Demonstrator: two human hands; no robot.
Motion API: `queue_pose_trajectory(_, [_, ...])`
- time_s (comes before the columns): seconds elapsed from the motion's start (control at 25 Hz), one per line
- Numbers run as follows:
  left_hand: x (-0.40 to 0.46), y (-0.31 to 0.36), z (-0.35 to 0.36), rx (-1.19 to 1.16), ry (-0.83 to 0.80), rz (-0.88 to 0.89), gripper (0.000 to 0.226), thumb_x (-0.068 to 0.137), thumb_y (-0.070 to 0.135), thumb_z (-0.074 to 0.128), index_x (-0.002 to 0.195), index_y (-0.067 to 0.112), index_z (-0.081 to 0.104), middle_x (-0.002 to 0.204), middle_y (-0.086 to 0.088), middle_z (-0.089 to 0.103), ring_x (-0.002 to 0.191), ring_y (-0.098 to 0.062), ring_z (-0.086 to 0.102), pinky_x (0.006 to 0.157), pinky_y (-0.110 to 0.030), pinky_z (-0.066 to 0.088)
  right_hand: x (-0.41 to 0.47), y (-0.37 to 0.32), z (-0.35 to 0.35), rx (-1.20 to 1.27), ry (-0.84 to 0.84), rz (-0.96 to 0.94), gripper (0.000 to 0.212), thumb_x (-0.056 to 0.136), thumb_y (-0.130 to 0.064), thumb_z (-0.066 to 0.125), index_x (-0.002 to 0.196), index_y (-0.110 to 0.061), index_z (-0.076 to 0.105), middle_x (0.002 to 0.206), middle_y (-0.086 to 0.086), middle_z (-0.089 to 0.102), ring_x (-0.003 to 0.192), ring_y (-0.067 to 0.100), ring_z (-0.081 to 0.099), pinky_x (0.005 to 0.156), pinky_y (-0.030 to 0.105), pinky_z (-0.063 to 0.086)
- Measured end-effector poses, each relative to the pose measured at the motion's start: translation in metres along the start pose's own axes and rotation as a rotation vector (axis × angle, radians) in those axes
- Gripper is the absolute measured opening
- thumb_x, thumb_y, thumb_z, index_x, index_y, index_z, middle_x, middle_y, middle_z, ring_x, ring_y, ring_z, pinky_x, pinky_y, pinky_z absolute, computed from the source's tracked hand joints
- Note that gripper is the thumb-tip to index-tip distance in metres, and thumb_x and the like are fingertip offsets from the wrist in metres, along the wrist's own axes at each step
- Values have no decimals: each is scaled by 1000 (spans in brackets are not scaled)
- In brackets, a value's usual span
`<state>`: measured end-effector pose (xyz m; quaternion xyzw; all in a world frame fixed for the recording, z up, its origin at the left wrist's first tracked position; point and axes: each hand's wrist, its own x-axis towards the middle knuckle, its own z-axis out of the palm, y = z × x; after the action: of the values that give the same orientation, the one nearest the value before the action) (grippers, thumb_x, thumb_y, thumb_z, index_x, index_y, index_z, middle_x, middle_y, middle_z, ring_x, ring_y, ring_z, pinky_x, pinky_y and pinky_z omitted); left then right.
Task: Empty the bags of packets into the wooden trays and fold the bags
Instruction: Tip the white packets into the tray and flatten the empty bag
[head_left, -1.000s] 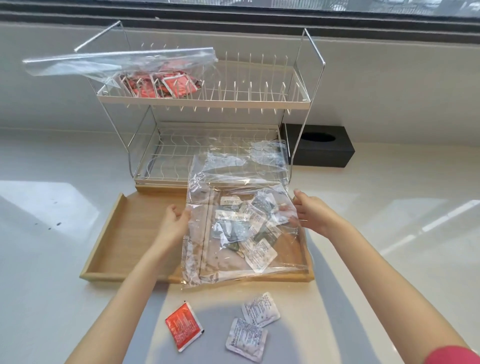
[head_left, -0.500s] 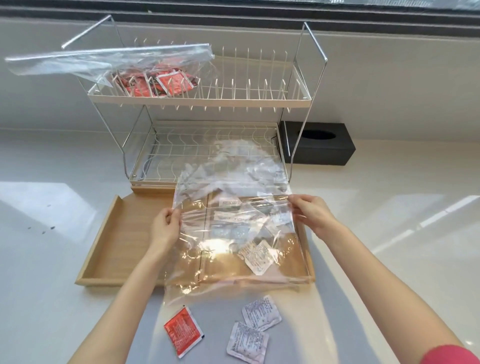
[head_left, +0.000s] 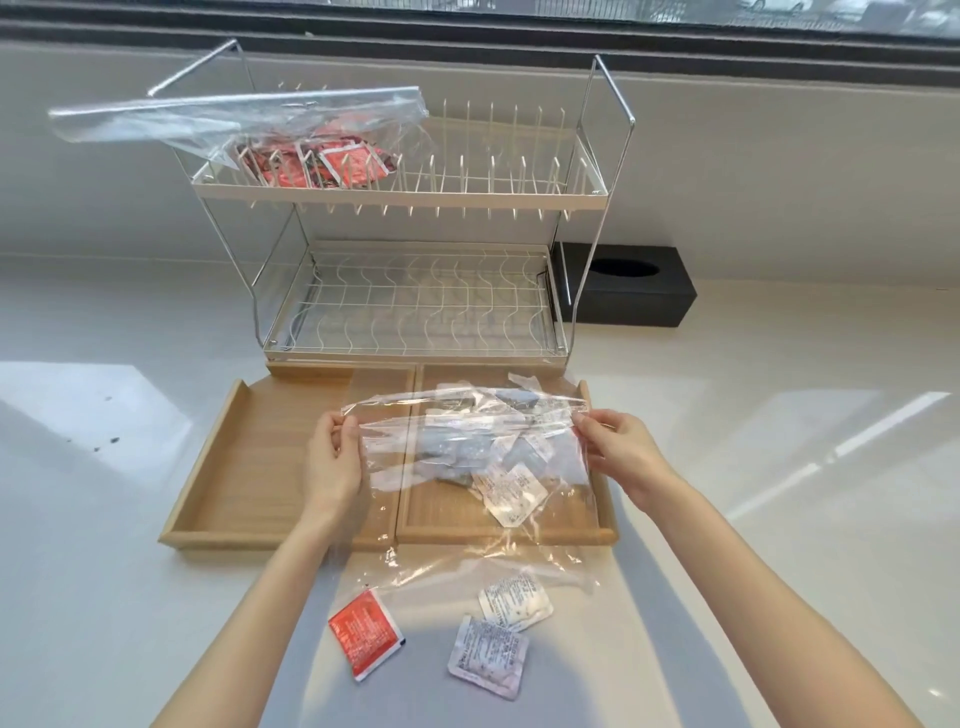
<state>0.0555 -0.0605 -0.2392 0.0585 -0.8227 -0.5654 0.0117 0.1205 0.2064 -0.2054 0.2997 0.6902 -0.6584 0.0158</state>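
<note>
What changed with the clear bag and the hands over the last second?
The clear plastic bag came down from upright to lie low and flat over the right wooden tray, its near edge now spilling onto the counter. The left hand and right hand kept pinching its side edges. The white packets stayed in the tray; the red packet, the two loose white ones and the rack bag stayed put.

The left hand (head_left: 332, 457) and the right hand (head_left: 621, 449) each pinch a top corner of a clear bag (head_left: 467, 519) stretched above two wooden trays (head_left: 249, 467); white packets (head_left: 511, 491) lie in the right tray. On the white surface (head_left: 104, 571) near the person lie one red packet (head_left: 366, 634) and two white ones. Behind the trays stands a wire rack (head_left: 415, 306) with a second bag (head_left: 234, 122) of red packets on its top shelf.
</note>
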Motion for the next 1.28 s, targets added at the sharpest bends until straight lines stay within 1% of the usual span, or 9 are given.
queue_pose_trajectory(0.16, [-10, 6, 2, 66, 46, 61, 18, 94, 25, 38, 82, 17, 48, 60, 1, 49, 53, -19, 47, 53, -33, 37, 0, 0, -1, 9, 134, -107, 12, 87, -15, 58, 96, -7, 58, 65, 0, 59, 51, 4, 54, 49, 14, 45])
queue_pose_trajectory(0.28, [-8, 8, -6, -13, 12, 34, 16, 93, 21, 42, 81, 17, 52, 66, 3, 55, 45, -2, 50, 49, -22, 42, -5, -4, -8, 20, 75, -106, 13, 86, -17, 59, 95, -7, 59, 73, 2, 61, 65, 12, 55, 66, 24, 48])
queue_pose_trajectory(0.36, [-7, 15, -13, -53, -20, 19, 15, 92, 17, 45, 80, 18, 55, 73, 5, 58, 59, -4, 54, 54, -18, 42, -9, -10, -13, 34, 23, -114, 11, 87, -16, 58, 95, -8, 59, 77, 3, 63, 71, 13, 58, 73, 26, 51])
queue_pose_trajectory(0.48, [-8, 34, -22, -111, -51, 45, 12, 90, 18, 49, 91, 13, 60, 77, 5, 59, 72, -10, 55, 61, -14, 44, -14, -24, -19, 86, 41, -182, 19, 86, -13, 59, 104, -9, 57, 78, 2, 64, 68, 8, 62, 67, 16, 53])
queue_pose_trajectory(0.6, [-7, 61, -32, -115, -15, 111, 14, 86, 23, 56, 96, 16, 63, 78, 12, 60, 72, 2, 52, 60, 0, 40, -20, -49, -27, 61, 102, -301, 24, 83, -17, 63, 106, -14, 56, 78, -3, 67, 72, 5, 61, 63, 16, 45])
queue_pose_trajectory(0.72, [-1, 87, -44, -186, -7, 158, 12, 82, 30, 60, 91, 25, 67, 57, 21, 56, 53, 8, 48, 55, -4, 38, -25, -75, -34, 40, 103, -417, 6, 83, -16, 63, 85, -21, 61, 63, -16, 69, 62, -7, 58, 56, 8, 41])
queue_pose_trajectory(0.8, [2, 101, -49, -247, -31, 200, 10, 82, 29, 60, 88, 26, 68, 43, 19, 52, 44, 3, 46, 50, -5, 37, -26, -88, -37, 60, 104, -465, 10, 83, -17, 63, 76, -24, 61, 59, -17, 69, 52, -7, 52, 49, 6, 39])
queue_pose_trajectory(1.04, [4, 117, -54, -406, -52, 268, 17, 88, 20, 53, 80, 21, 68, 69, 16, 72, 75, 1, 65, 69, -10, 51, -28, -105, -37, 148, 32, -557, 7, 85, -15, 60, 80, -18, 61, 80, 0, 65, 66, 2, 63, 65, 13, 52])
queue_pose_trajectory(1.28, [-5, 74, -48, -435, -40, 103, 18, 86, 24, 55, 73, 20, 66, 68, 12, 70, 73, -1, 63, 69, -8, 51, -23, -54, -38, 42, -34, -475, 6, 84, -11, 61, 80, -16, 61, 87, -2, 65, 77, 4, 66, 77, 17, 55])
